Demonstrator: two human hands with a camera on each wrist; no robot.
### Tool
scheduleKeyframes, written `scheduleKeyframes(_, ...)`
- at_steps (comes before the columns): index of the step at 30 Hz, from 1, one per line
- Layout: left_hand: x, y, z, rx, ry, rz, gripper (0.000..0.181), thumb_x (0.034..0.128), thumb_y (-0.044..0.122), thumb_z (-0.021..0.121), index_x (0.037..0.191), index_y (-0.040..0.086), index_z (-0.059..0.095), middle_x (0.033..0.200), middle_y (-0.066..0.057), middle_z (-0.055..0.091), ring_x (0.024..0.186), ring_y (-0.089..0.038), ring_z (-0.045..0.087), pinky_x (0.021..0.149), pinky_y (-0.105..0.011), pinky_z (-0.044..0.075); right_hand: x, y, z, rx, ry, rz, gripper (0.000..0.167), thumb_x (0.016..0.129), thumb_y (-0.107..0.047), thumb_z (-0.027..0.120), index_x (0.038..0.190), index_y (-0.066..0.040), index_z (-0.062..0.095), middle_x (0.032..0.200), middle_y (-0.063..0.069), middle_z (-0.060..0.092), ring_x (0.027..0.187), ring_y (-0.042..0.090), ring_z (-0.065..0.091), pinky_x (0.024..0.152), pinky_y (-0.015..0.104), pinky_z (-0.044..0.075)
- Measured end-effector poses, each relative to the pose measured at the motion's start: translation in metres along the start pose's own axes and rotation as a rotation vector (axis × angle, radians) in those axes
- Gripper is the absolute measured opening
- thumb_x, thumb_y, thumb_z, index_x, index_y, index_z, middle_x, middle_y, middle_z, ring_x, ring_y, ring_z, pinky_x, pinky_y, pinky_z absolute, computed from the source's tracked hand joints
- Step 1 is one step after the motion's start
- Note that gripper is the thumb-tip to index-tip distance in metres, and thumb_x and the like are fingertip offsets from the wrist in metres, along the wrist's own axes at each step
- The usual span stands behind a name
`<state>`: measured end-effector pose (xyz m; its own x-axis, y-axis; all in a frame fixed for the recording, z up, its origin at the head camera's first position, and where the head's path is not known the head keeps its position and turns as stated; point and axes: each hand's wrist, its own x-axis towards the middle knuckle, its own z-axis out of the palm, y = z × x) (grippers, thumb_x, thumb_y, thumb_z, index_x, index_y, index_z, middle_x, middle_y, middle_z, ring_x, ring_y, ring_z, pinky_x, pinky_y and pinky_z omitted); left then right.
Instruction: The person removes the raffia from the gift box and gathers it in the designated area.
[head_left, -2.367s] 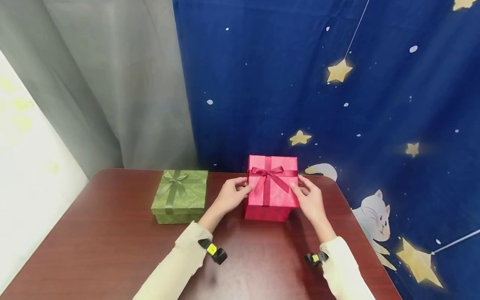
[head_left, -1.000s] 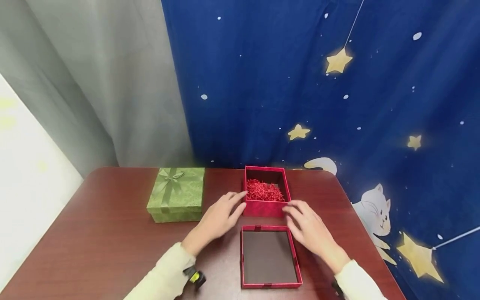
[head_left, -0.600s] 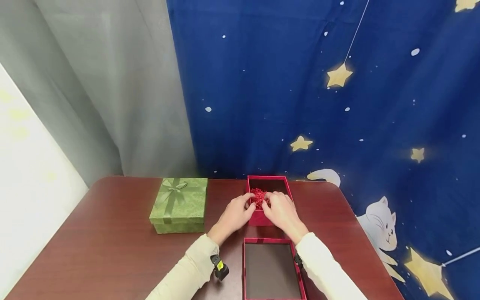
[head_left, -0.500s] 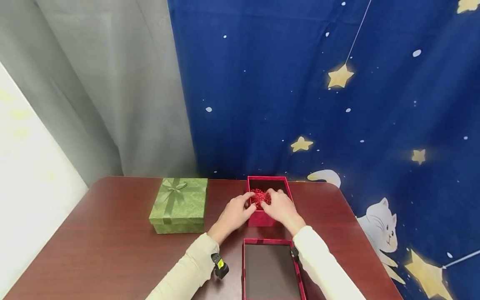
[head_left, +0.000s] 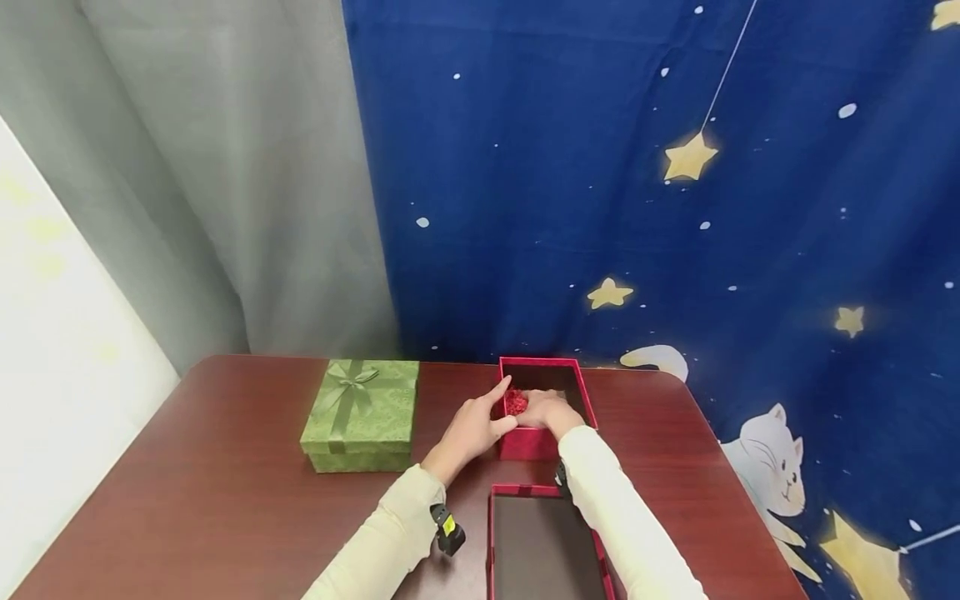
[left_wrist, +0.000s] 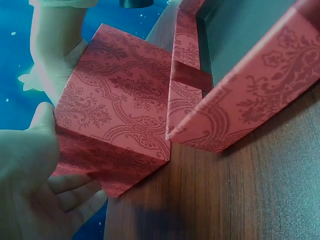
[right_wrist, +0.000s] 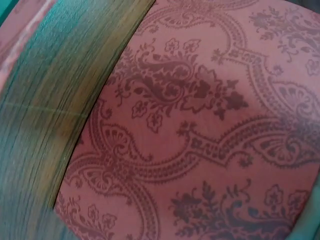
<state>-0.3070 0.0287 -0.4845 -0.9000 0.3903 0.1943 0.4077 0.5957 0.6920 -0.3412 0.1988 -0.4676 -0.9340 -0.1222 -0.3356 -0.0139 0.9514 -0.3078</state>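
Observation:
In the head view, a red gift box base (head_left: 531, 444) stands uncovered near the table's back edge, with red shredded paper (head_left: 516, 402) inside. My left hand (head_left: 471, 429) is at its left front corner, thumb and fingers spread. The left wrist view shows the left thumb (left_wrist: 44, 117) at the box's rim and the other fingers stretched along its patterned side. My right hand (head_left: 549, 410) reaches over the front wall into the box beside the shredded paper; its fingertips are hidden. Only the box's outer wall (right_wrist: 200, 120) fills most of the right wrist view.
The red lid (head_left: 540, 542) lies upside down in front of the box, dark inside facing up, under the right forearm. To the left stands a closed green gift box (head_left: 363, 417) with a bow. A blue star-patterned curtain (head_left: 487, 208) hangs behind the wooden table (head_left: 247, 500).
The lid came off the red box and was laid upside down in front. Both hands moved to the box's opening; the right hand has since gone deeper, and less shredded paper shows.

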Motion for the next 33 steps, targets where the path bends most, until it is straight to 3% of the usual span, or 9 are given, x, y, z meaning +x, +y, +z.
scheduleKeyframes(5,-0.001,-0.002,0.002,0.006,-0.006,-0.018,0.075,0.0936,0.021,0.074,0.160,0.014,0.041,0.081,-0.014,0.069,0.079,-0.025,0.063,0.089,-0.043,0.057,0.001,-0.001,0.002,0.090,0.084,-0.068,0.051,0.082,-0.020,0.079,0.129,-0.003,0.069,0.114,0.015,0.071,0.099,0.029,0.064,0.095,0.048,0.054)
scheduleKeyframes(9,0.002,-0.002,0.002,-0.023,-0.016,-0.011,0.076,0.0927,0.020,0.074,0.160,0.011,0.039,0.098,-0.022,0.072,0.076,-0.025,0.058,0.085,-0.044,0.054,-0.006,0.002,-0.007,0.183,0.233,-0.085,0.038,0.078,-0.015,0.083,0.112,-0.004,0.070,0.098,0.011,0.071,0.087,0.027,0.064,0.085,0.046,0.056)
scheduleKeyframes(12,0.004,-0.002,0.001,-0.026,-0.024,-0.036,0.077,0.0935,0.021,0.074,0.161,0.011,0.038,0.128,-0.025,0.068,0.092,-0.027,0.065,0.094,-0.045,0.054,-0.016,0.003,-0.024,0.260,0.327,-0.110,0.041,0.078,-0.013,0.083,0.115,-0.003,0.069,0.102,0.014,0.072,0.091,0.030,0.066,0.087,0.048,0.056)
scheduleKeyframes(14,0.004,-0.002,0.000,-0.020,-0.039,-0.055,0.077,0.0949,0.023,0.074,0.161,0.012,0.037,0.136,-0.024,0.064,0.102,-0.029,0.067,0.099,-0.045,0.054,-0.025,0.003,-0.038,0.309,0.370,-0.116,0.041,0.080,-0.011,0.082,0.117,-0.003,0.068,0.105,0.016,0.072,0.094,0.032,0.066,0.089,0.050,0.056)
scheduleKeyframes(18,0.006,-0.001,-0.001,-0.036,-0.072,-0.078,0.079,0.0954,0.024,0.074,0.163,0.014,0.034,0.101,-0.021,0.073,0.073,-0.025,0.061,0.086,-0.041,0.055,-0.043,0.012,-0.068,0.339,0.451,-0.131,0.040,0.082,-0.011,0.080,0.119,-0.005,0.066,0.107,0.017,0.072,0.098,0.035,0.066,0.088,0.052,0.054)
scheduleKeyframes(21,0.006,0.000,0.000,-0.048,-0.086,-0.084,0.081,0.0951,0.023,0.074,0.164,0.015,0.032,0.072,-0.009,0.060,0.055,-0.019,0.040,0.075,-0.037,0.050,-0.057,0.027,-0.090,0.340,0.548,-0.131,0.043,0.082,-0.013,0.080,0.122,-0.005,0.065,0.110,0.021,0.071,0.101,0.039,0.066,0.089,0.054,0.053)
scheduleKeyframes(25,0.007,0.001,0.001,-0.049,-0.087,-0.072,0.081,0.0946,0.023,0.075,0.163,0.015,0.033,0.074,-0.004,0.060,0.059,-0.017,0.045,0.082,-0.038,0.053,-0.074,0.057,-0.112,0.342,0.674,-0.070,0.045,0.084,-0.014,0.078,0.125,-0.003,0.063,0.115,0.026,0.069,0.106,0.045,0.064,0.090,0.057,0.050)
scheduleKeyframes(29,0.008,0.002,-0.001,-0.046,-0.085,-0.082,0.081,0.0951,0.022,0.074,0.164,0.017,0.031,0.085,-0.012,0.066,0.072,-0.023,0.056,0.095,-0.044,0.055,-0.081,0.087,-0.112,0.328,0.714,0.002,0.044,0.086,-0.016,0.077,0.124,0.001,0.061,0.115,0.029,0.067,0.106,0.048,0.062,0.091,0.059,0.048)
scheduleKeyframes(33,0.006,0.004,-0.003,-0.044,-0.084,-0.092,0.081,0.0949,0.020,0.074,0.164,0.016,0.032,0.096,-0.018,0.070,0.082,-0.025,0.061,0.102,-0.048,0.053,-0.077,0.115,-0.090,0.258,0.677,0.055,0.046,0.084,-0.016,0.076,0.123,0.004,0.061,0.116,0.033,0.065,0.109,0.052,0.060,0.092,0.064,0.047)
